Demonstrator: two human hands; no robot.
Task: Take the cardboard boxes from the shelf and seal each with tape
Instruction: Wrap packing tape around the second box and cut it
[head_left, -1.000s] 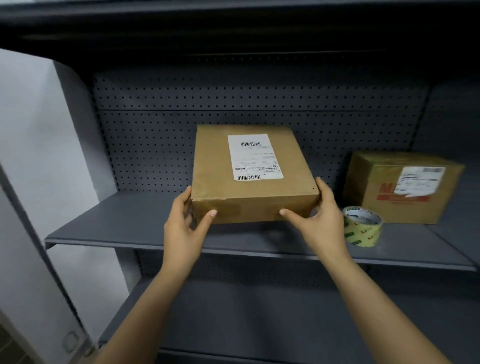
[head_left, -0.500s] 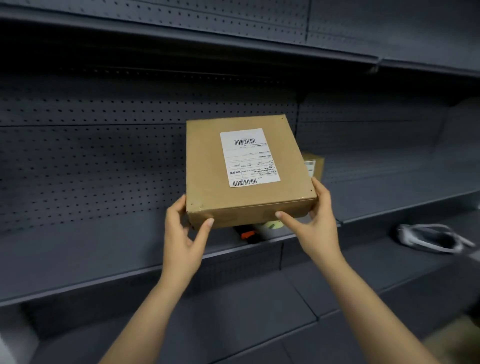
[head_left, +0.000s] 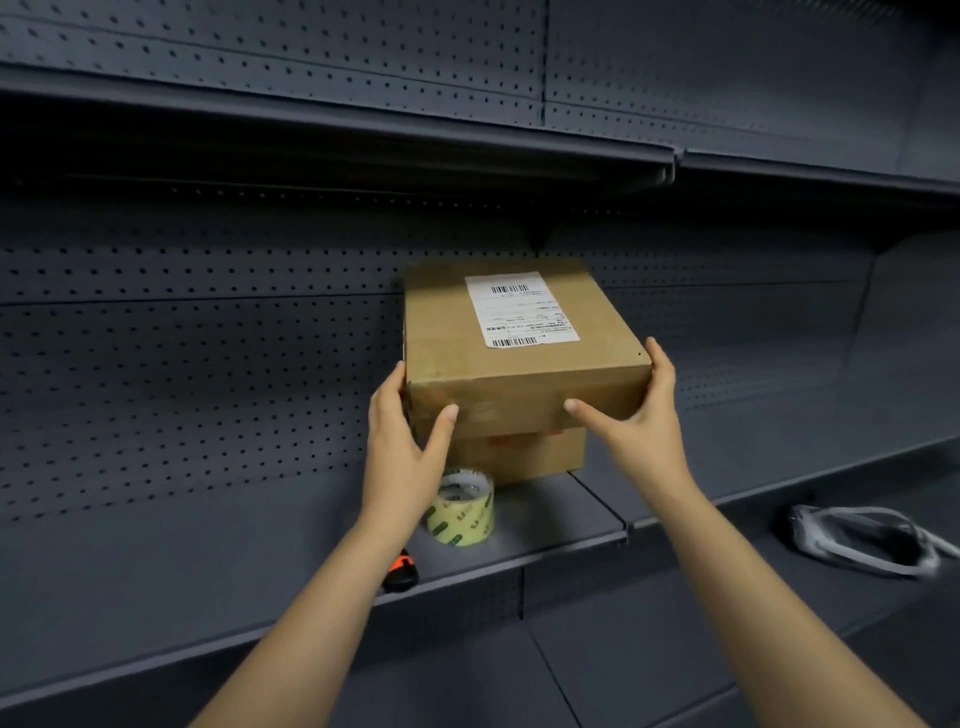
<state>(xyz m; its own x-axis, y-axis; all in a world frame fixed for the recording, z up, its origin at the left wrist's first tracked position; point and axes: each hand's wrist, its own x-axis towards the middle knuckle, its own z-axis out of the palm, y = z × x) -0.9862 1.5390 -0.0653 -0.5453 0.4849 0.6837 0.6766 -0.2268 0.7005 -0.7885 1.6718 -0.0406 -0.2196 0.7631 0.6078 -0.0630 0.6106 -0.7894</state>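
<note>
On the grey shelf (head_left: 182, 561), in front of its pegboard back, nothing is carried by one hand alone. The left hand (head_left: 402, 447) is clamped on the near left corner of the labelled cardboard box (head_left: 514, 338), thumb laid across the front face and fingers wrapped round the side wall, presumably so that the load is shared and kept level. Under that forearm an orange-and-black tool (head_left: 400, 571), probably a cutter though half hidden, is seen at the shelf's lip. Just beside it a roll of tape (head_left: 462, 506) lies flat, core upward, kept near for the sealing to come. The labelled box is held over a second box (head_left: 524, 460) standing on the shelf; whether the two touch cannot be told. The near right corner is gripped in the same way by the right hand (head_left: 639, 421). Well apart to the right, a pale looped object (head_left: 862, 540) of unclear kind rests on the shelf.
</note>
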